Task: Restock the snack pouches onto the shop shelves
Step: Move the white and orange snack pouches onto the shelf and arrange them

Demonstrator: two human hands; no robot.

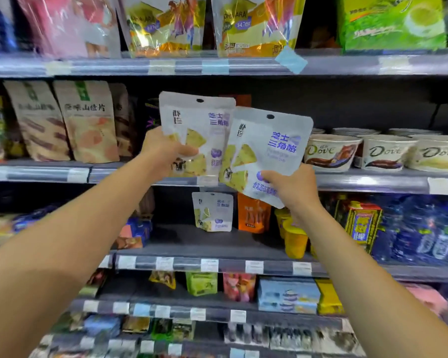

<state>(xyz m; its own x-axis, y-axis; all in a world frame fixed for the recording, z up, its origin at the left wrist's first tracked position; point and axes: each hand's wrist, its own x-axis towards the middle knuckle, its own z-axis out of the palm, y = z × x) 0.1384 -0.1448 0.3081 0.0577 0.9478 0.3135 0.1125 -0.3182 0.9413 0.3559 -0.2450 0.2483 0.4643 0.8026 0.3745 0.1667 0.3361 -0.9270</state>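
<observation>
Two white snack pouches with purple lettering and yellow triangle pictures are held up in front of the shelves. My left hand (163, 151) grips the left pouch (204, 117) at its lower left side. My right hand (292, 187) pinches the bottom corner of the right pouch (272, 143), which tilts and overlaps the left one. A third pouch of the same kind (212, 211) stands upright on the shelf (192, 241) below, with bare shelf to its left.
Brown paper pouches (88, 122) stand at left on the middle shelf and Dove tubs (331, 151) at right, with a dark gap behind the held pouches. An orange pack (254, 213) and yellow cups (294, 236) stand right of the shelved pouch. Price rails (210, 264) edge each shelf.
</observation>
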